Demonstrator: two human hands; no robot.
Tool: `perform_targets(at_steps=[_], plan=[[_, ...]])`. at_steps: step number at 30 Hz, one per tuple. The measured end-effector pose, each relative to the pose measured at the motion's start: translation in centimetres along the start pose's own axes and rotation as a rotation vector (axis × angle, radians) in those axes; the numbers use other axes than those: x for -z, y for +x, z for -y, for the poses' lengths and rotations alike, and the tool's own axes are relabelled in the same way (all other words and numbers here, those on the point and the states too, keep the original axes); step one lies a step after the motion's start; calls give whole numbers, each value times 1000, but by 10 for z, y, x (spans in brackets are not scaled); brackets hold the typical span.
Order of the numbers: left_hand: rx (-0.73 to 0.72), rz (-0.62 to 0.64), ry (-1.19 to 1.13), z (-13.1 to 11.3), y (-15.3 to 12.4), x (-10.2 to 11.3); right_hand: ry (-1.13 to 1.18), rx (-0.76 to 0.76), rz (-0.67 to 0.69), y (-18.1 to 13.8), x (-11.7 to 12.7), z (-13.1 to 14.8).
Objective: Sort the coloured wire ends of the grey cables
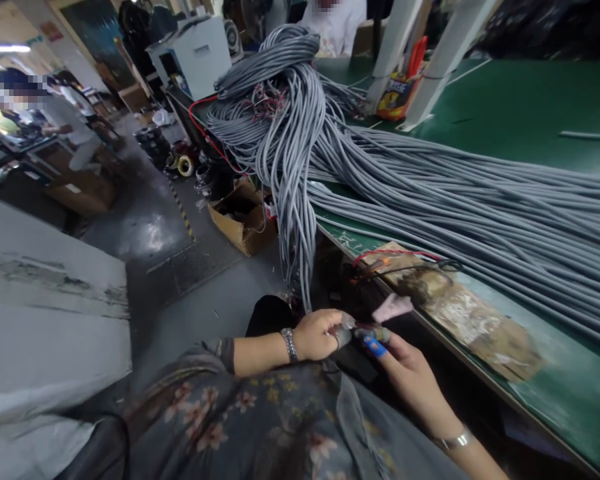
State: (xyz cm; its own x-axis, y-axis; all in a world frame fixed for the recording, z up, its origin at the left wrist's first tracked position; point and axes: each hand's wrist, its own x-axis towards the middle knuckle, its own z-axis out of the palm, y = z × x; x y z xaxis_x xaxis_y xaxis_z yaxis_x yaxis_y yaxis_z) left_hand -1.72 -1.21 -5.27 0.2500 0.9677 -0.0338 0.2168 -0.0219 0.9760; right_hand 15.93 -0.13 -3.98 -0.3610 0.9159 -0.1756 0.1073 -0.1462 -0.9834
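Observation:
My left hand [319,335], with a metal watch at its wrist, is closed, fingers curled and thumb pressed in. One grey cable [307,297] from the hanging bundle runs down to this hand and seems to be held in it. My right hand [405,363] meets it fingertip to fingertip in a pinch, with blue tape [375,346] round the thumb. Pale wrapping covers other fingertips. Between the fingertips is something small and dark with a hint of red, too small to make out. A thick bundle of grey cables [300,140] drapes over the table edge just beyond my hands.
Long grey cables lie along the green table [520,100]. Taped cardboard [480,323] with red and black leads sits at its near edge. An open cardboard box [247,227] stands on the floor. White posts [430,73] rise from the table. Other people are at the back and left.

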Motion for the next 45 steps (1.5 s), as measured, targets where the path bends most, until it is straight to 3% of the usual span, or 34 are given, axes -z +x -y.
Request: perform_targets(at_steps=[3,6,10,12,15,18,24,29,32,36,41,45], plan=[[-129,-19,292,-8,-4,3,-61,36,6,-2,2,-2],[-193,-45,339,-18,-9,4,-67,42,-61,-4,5,-8],[-208,-164,77,-30,-10,6,-65,54,-33,-4,2,-9],[-92,-224,-96,-32,-9,11,-106,70,48,-2,-3,-5],[196,-235,-360,-30,-6,20,-202,147,108,4,-13,4],[281,-247,-551,-29,-5,25,-263,233,146,14,-25,10],[172,-256,-591,-42,-13,25,-207,299,349,28,-46,12],[33,-280,-630,-40,-15,47,-179,294,202,25,-38,5],[43,-407,-704,-35,-14,60,-169,255,130,23,-32,-2],[166,-259,-595,-31,-12,59,-140,241,155,25,-31,-9],[-9,-189,-349,-41,-6,49,-119,256,245,27,-35,-7],[-36,27,-338,-51,4,48,-115,305,321,26,-33,-5]])
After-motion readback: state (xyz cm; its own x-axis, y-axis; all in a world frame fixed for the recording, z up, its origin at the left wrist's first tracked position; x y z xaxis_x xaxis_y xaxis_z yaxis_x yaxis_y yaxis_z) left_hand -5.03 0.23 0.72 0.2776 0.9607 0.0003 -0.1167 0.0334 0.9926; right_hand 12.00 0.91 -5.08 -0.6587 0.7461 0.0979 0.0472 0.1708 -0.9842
